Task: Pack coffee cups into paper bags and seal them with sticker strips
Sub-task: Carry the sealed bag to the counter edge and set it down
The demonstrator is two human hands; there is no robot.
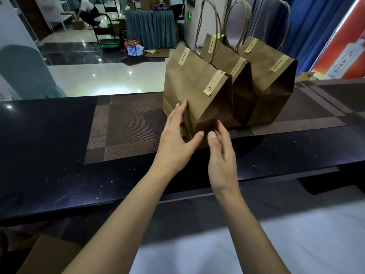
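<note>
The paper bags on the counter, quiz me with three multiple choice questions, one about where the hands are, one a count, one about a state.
1. Where are both hands?
A. At the nearest bag's lower corner
B. On the handles
C. Flat on the placemat

2. How many paper bags stand on the counter?
A. One
B. Three
C. Five

3. How are the bag tops?
A. Wide open
B. Torn off
C. Closed with sticker strips

Answers: 1 A, the left hand and right hand flank the nearest bag low down. 2 B, three paper bags stand in a row. 3 C, a sticker strip folds over each top.
</note>
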